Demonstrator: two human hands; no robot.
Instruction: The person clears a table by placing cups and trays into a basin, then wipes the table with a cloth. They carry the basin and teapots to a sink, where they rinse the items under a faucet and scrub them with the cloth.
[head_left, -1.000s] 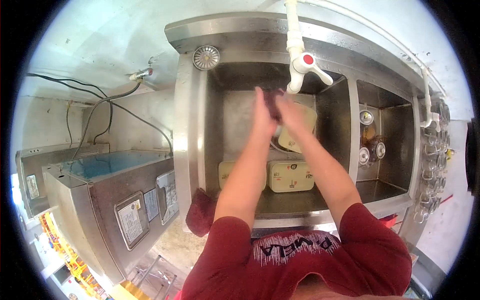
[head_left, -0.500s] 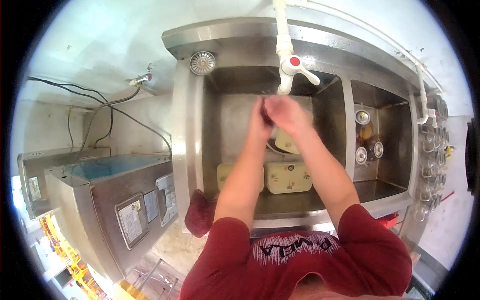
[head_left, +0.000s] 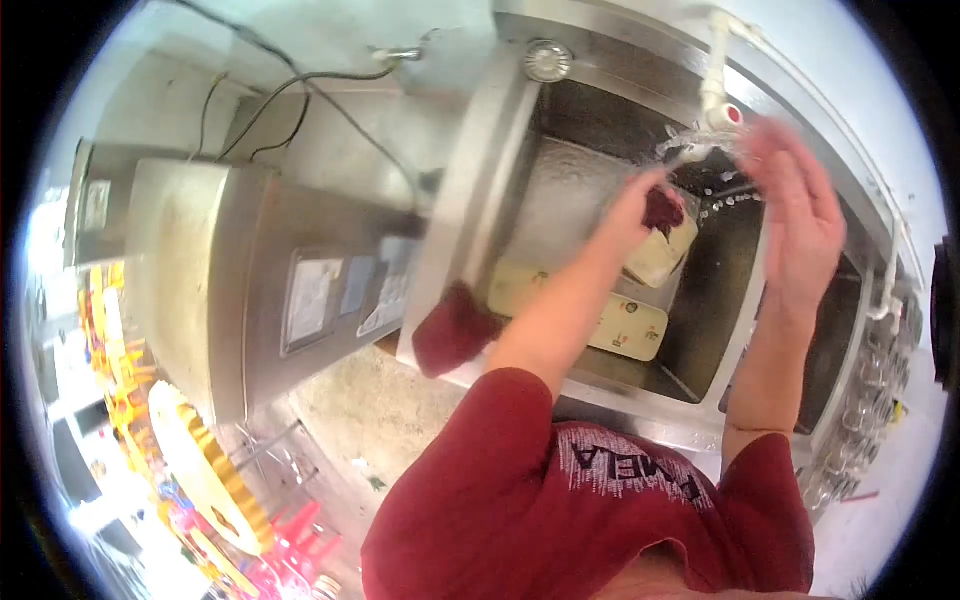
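- Left hand [head_left: 630,207], fingers curled around a dark red cloth [head_left: 663,208], holding it over the sink, just above a pale yellow container [head_left: 660,257]!
- Right hand [head_left: 803,225], a bit blurred, fingers extended with nothing gripped that I can see, up beside the white tap [head_left: 722,117] with its red-centred handle.
- Water [head_left: 728,203] is splashing between the two hands, droplets flying!
- Further down the basin, patterned pale yellow containers [head_left: 630,328] lie partly behind the left forearm.
- A maroon cloth [head_left: 452,330] drapes over the metal sink's [head_left: 462,225] near-left rim; a strainer [head_left: 549,61] sits at the far-left corner.
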